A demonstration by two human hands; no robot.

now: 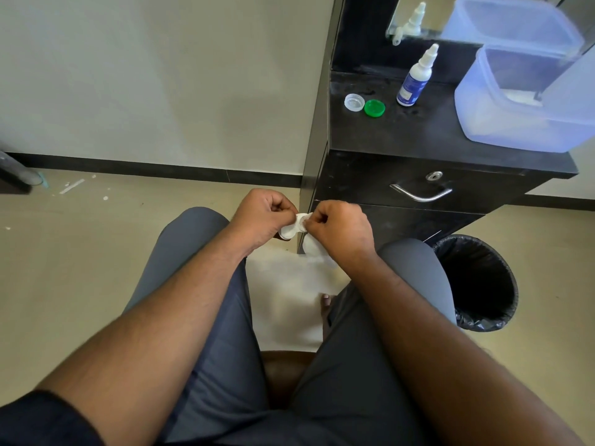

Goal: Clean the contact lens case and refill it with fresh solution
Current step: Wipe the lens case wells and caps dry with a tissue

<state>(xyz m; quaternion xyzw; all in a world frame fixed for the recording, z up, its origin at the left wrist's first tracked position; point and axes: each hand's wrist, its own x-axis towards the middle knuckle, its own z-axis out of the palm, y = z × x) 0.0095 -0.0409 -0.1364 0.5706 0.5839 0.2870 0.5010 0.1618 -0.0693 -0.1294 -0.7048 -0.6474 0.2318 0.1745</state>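
Note:
I sit facing a black cabinet, both hands held together above my knees. My left hand (262, 214) grips the white contact lens case (291, 227) by its left well. My right hand (341, 228) pinches a white tissue (314, 247) against the case's right well, and the tissue hangs below the fingers. On the cabinet top lie the case's two loose caps, a clear one (354, 102) and a green one (374, 108). Right of them the white-and-blue solution bottle (415, 79) stands upright.
A translucent plastic container (528, 101) takes up the right part of the black cabinet top (418, 133). A drawer with a metal handle (421, 192) is below. A black-lined waste bin (476, 281) stands on the floor beside my right knee. A mirror backs the cabinet.

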